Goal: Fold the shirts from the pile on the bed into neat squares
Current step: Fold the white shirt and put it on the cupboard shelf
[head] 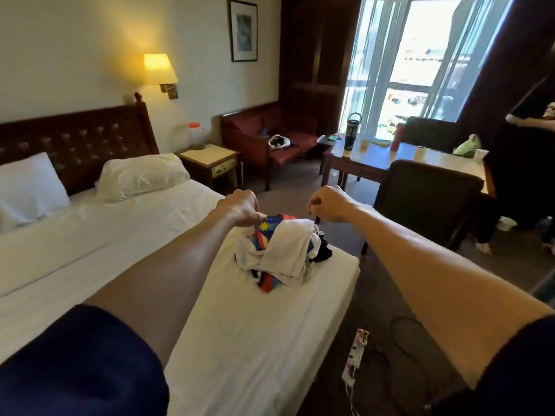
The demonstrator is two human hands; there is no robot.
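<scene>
The pile of shirts (282, 250) lies on the bed (255, 340), near its far corner on the side toward the floor. I see white cloth on top and a colourful shirt (265, 228) with a yellow sun mark at the far edge of the pile. My left hand (240, 208) is at this far edge and its curled fingers pinch the colourful shirt. My right hand (329, 205) is clenched in the air just beyond the pile; a thin dark piece hangs under it, but I cannot tell if the hand holds it. Beyond the pile stands a dark chair (426, 202). On the floor beside the bed lies a power strip (356, 358).
</scene>
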